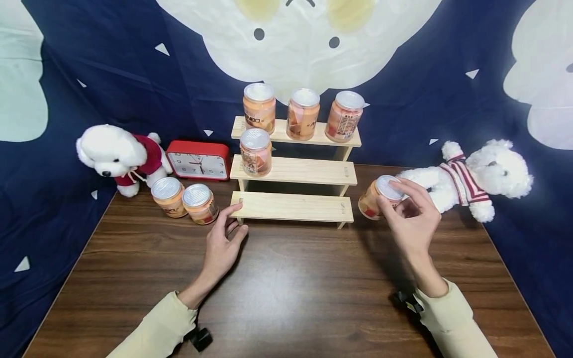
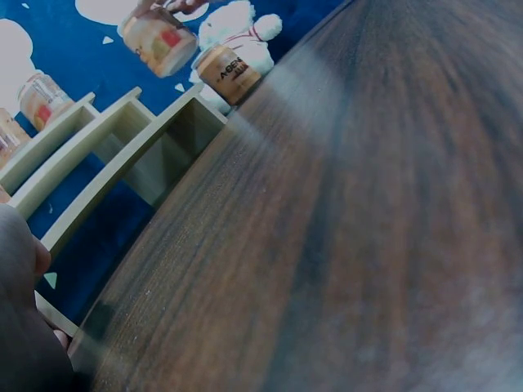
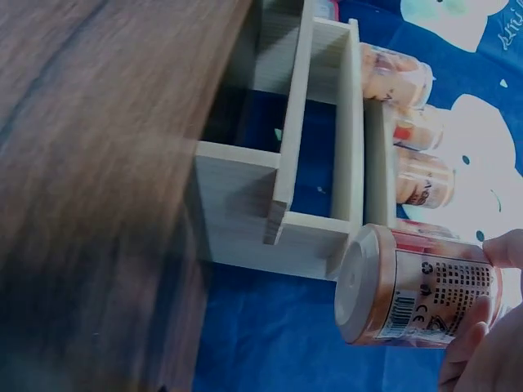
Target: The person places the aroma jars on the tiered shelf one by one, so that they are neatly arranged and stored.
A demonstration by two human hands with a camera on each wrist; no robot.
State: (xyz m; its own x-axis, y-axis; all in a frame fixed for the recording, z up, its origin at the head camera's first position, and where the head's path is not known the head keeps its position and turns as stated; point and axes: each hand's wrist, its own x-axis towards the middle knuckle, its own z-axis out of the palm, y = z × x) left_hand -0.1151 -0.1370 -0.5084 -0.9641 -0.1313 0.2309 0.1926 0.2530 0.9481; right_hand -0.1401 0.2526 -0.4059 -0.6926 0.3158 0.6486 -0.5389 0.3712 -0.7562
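The right hand (image 1: 409,211) grips an orange can (image 1: 378,196) by its silver top, at the right of the frame beside the lowest step of the wooden shelf (image 1: 293,171). The can is tilted and lifted off the table (image 1: 286,293); its label shows a barcode and small marks in the right wrist view, but the text is too blurred to read. The left hand (image 1: 224,238) rests on the table with relaxed fingers, holding nothing, near two cans (image 1: 183,198) at the left. In the left wrist view this hand is almost cut off.
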